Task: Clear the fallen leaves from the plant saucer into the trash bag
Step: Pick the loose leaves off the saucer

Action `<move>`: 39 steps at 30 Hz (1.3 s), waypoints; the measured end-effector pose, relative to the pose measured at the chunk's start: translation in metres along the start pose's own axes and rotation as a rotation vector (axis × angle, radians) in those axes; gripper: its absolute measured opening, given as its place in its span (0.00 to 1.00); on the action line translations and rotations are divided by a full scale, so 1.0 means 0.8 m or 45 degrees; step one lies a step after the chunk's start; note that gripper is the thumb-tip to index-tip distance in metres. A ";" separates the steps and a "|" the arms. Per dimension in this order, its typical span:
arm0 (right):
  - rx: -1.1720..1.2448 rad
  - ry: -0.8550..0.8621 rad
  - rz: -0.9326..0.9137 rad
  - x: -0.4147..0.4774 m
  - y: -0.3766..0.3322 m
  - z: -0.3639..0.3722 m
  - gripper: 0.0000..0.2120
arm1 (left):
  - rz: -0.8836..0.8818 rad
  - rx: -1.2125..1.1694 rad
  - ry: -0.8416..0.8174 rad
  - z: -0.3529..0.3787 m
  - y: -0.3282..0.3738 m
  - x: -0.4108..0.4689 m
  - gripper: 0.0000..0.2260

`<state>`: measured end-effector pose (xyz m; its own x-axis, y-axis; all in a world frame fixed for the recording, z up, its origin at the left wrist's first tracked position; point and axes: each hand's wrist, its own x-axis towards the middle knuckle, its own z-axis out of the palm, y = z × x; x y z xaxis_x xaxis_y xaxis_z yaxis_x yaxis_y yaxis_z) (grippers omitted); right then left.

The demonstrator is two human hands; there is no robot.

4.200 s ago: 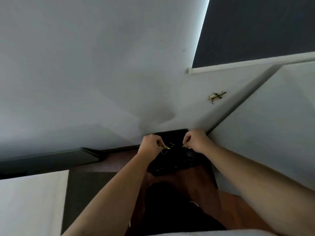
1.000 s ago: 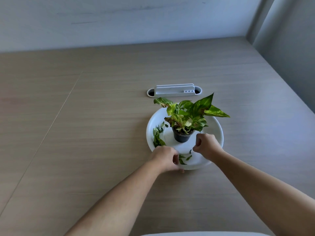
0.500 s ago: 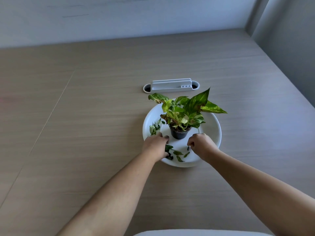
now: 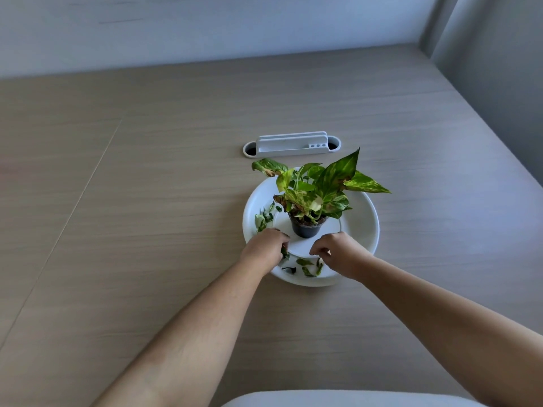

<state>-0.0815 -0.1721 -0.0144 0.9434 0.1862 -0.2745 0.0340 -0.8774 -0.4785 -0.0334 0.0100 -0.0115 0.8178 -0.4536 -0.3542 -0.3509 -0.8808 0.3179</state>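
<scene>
Several leaves (image 4: pixel 305 271) in saucer (image 4: pixel 363 230), some seemingly under left hand (image 4: pixel 264 245)

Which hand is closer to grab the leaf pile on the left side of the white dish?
Left. The left hand lies right beside the leaf pile on the saucer's left side. The right hand is across the pot, nearer the front leaves.

Light: soft, cool daylight, medium bright, pretty even
Glare: pale sheen on the table (image 4: pixel 482 239), right of frame
Shadows: thin soft one under the saucer (image 4: pixel 364 212) near rim
Focus: sharp mid-frame, no smear
Edges: wide-angle bend, table lines splay outward
</scene>
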 end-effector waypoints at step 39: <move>0.610 0.282 0.507 -0.063 0.004 -0.031 0.05 | -0.058 -0.553 0.235 -0.021 0.048 -0.038 0.05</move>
<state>-0.1210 -0.1953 0.0191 0.9008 -0.2522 -0.3534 -0.4338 -0.5570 -0.7082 -0.0641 -0.0078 0.0266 0.9091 -0.3493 -0.2270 -0.1215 -0.7434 0.6577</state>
